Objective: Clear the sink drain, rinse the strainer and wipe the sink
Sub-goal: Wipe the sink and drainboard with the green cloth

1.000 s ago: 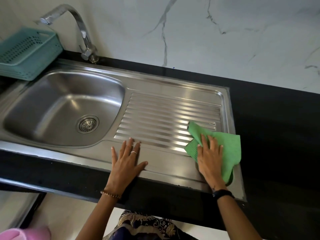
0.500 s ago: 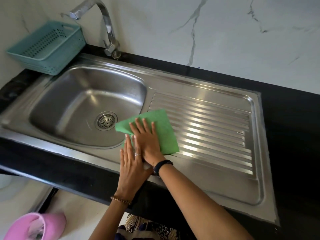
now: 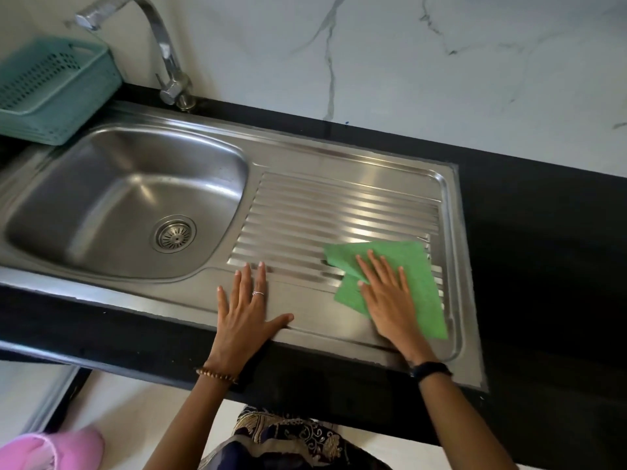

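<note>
A steel sink (image 3: 112, 171) is set in a black counter, with a ribbed drainboard (image 3: 339, 212) on its right. The round strainer (image 3: 174, 234) sits in the drain at the bowl's bottom. A green cloth (image 3: 417, 276) lies on the near right part of the drainboard. My right hand (image 3: 390, 300) presses flat on the cloth with straight fingers. My left hand (image 3: 246, 317) rests flat on the sink's front rim, fingers straight, with a ring on one finger.
A chrome tap (image 3: 163, 52) stands behind the bowl. A teal plastic basket (image 3: 51, 86) sits at the back left. The black counter (image 3: 543, 266) extends to the right. A marble wall is behind. A pink object (image 3: 61, 449) lies on the floor at lower left.
My right hand has slid the green cloth from beside the bowl's edge rightward across the drainboard. My left hand has stayed on the front rim.
</note>
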The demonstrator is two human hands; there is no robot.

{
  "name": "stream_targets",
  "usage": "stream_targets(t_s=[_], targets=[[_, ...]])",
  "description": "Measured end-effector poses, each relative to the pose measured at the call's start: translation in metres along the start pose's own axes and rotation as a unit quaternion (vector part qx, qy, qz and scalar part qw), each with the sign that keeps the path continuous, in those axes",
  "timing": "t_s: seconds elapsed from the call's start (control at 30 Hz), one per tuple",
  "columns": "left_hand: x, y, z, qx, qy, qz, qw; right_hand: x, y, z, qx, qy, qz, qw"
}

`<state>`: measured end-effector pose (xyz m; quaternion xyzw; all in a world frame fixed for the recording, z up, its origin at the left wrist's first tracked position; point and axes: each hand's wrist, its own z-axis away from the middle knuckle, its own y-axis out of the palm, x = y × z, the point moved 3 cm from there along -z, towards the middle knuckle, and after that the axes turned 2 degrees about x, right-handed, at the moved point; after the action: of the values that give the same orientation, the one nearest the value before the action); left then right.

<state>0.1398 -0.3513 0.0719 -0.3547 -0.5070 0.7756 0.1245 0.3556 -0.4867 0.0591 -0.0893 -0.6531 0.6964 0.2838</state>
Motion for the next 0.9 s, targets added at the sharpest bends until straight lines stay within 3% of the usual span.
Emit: stream_targets(t_s=[0.13,0.27,0.57,0.77,0.9], targets=[[-0.002,0.003,0.001,-0.001,-0.006,-0.024,1.0,-0.054,-0.013,0.036,-0.008,0.106,-0.016,0.994],[0.001,0.002,0.003,-0.006,-0.007,-0.009,1.0,-0.044,-0.006,0.05,0.006,0.114,-0.029,0.993],[0.049,-0.03,-0.002,-0.032,-0.102,-0.003,0.994,0.071,0.009,-0.002,-0.001,-0.002,-0.074,0.997],[0.052,-0.03,-0.003,-0.075,-0.106,0.006,0.992,0.18,0.026,-0.062,0.028,-0.148,-0.071,0.986],[0.051,-0.031,-0.001,-0.106,-0.105,0.032,0.988,0.209,0.039,-0.074,0.053,-0.219,-0.01,0.974]])
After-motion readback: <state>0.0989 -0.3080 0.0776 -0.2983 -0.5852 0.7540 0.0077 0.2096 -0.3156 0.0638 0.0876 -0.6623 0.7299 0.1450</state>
